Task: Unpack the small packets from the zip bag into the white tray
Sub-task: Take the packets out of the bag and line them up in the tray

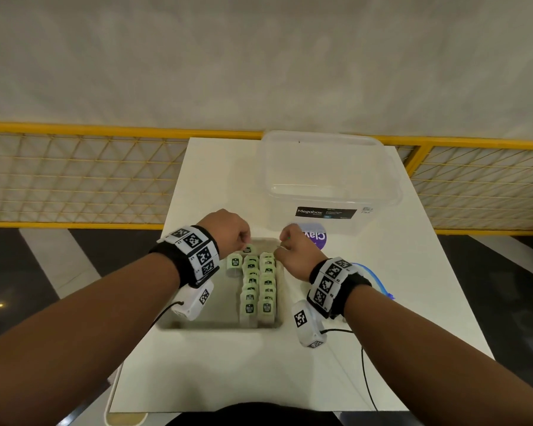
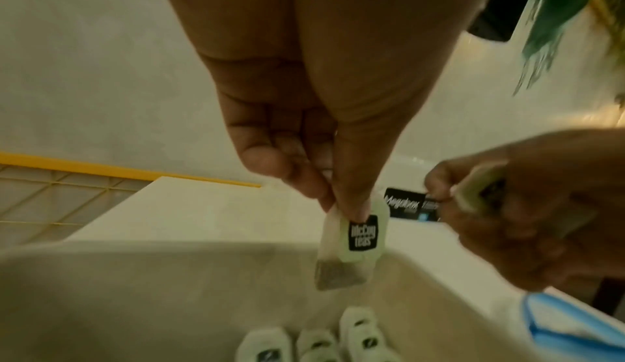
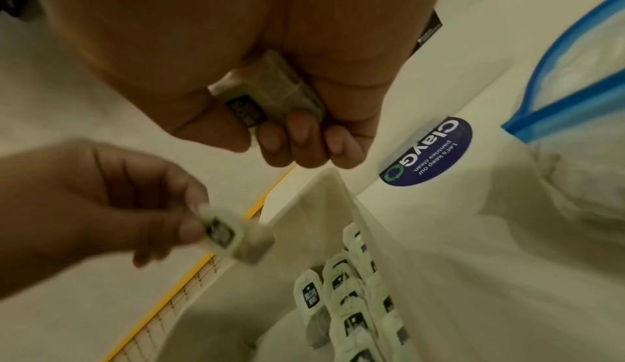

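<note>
1. Clear storage box [image 1: 330,179], labelled Megabox, upper centre of the head view: nothing visible inside it.
2. White tray [image 1: 197,315], centre of the head view: two full rows of tea bags [image 1: 259,290] at its right side, a third row just begun to their left.
3. Zip bag [image 3: 575,73], blue-edged, upper right of the right wrist view: lies outside the tray; contents not discernible.
4. My right hand [image 1: 296,253]: fingers curled round a small stack of tea bags [image 3: 270,95], above the tray's far right corner.
5. My left hand [image 1: 231,232]: thumb and fingertips pinching one tea bag [image 2: 351,242] by its top, hanging over the tray's far end.
6. Handling note: I judge the bag should be lowered behind the third row's single bag, label up, before I let go.
</note>
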The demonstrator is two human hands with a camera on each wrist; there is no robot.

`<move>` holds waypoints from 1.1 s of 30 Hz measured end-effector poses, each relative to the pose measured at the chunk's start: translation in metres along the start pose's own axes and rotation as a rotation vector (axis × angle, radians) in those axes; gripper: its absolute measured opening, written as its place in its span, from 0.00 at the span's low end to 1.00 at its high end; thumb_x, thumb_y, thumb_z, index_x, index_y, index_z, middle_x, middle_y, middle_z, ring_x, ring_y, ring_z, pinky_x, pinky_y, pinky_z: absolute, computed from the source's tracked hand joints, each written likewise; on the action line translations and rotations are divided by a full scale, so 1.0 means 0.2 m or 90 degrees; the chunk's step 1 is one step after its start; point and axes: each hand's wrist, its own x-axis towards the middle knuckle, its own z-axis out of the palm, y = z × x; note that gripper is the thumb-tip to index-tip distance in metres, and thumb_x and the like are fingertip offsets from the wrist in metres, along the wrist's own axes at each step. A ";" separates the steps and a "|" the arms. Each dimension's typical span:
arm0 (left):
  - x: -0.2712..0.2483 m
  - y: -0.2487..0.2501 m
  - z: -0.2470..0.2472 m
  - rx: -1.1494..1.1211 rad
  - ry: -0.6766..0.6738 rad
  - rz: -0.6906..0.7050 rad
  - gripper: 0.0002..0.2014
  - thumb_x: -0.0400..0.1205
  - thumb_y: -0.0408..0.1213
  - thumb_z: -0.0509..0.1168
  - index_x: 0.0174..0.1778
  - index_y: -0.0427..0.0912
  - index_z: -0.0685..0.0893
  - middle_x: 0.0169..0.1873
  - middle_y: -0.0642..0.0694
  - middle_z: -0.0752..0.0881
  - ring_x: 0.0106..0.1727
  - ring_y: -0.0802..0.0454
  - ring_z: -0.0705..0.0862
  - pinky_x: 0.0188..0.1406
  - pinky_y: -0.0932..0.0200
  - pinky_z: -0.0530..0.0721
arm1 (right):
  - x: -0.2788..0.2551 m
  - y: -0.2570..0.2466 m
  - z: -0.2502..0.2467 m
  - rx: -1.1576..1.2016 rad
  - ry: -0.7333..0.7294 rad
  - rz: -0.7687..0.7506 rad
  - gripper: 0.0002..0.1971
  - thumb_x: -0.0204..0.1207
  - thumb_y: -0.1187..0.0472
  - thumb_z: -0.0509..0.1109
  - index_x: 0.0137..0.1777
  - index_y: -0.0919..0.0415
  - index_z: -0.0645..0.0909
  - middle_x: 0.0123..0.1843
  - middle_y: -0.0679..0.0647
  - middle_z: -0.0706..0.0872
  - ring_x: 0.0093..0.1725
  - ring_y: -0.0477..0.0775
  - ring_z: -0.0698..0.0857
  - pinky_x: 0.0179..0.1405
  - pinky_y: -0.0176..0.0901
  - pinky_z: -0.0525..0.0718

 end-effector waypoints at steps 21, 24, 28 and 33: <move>0.25 -0.21 0.43 0.178 -0.135 -0.118 0.03 0.72 0.36 0.69 0.34 0.43 0.86 0.28 0.46 0.85 0.28 0.47 0.83 0.30 0.59 0.82 | 0.01 0.09 0.03 0.059 0.019 0.022 0.09 0.83 0.61 0.66 0.43 0.65 0.79 0.34 0.59 0.87 0.31 0.60 0.89 0.35 0.51 0.88; 0.23 -0.21 0.40 0.148 -0.115 -0.120 0.07 0.77 0.41 0.68 0.43 0.43 0.88 0.36 0.44 0.87 0.34 0.45 0.84 0.36 0.57 0.82 | 0.02 0.09 0.05 0.095 0.002 0.026 0.06 0.83 0.66 0.65 0.47 0.67 0.79 0.39 0.59 0.87 0.34 0.60 0.90 0.39 0.58 0.89; 0.16 -0.18 0.28 0.016 -0.022 -0.026 0.14 0.82 0.53 0.61 0.47 0.47 0.85 0.39 0.51 0.85 0.42 0.49 0.84 0.43 0.57 0.80 | 0.02 0.06 0.05 0.083 0.008 0.030 0.05 0.82 0.63 0.67 0.44 0.59 0.81 0.38 0.52 0.88 0.34 0.52 0.89 0.32 0.50 0.87; 0.04 -0.08 0.14 -0.219 0.087 0.064 0.11 0.81 0.55 0.65 0.50 0.54 0.86 0.40 0.57 0.87 0.36 0.64 0.82 0.44 0.62 0.81 | 0.04 0.03 0.05 0.085 0.010 0.016 0.04 0.79 0.61 0.71 0.42 0.59 0.84 0.37 0.58 0.90 0.33 0.52 0.87 0.36 0.54 0.88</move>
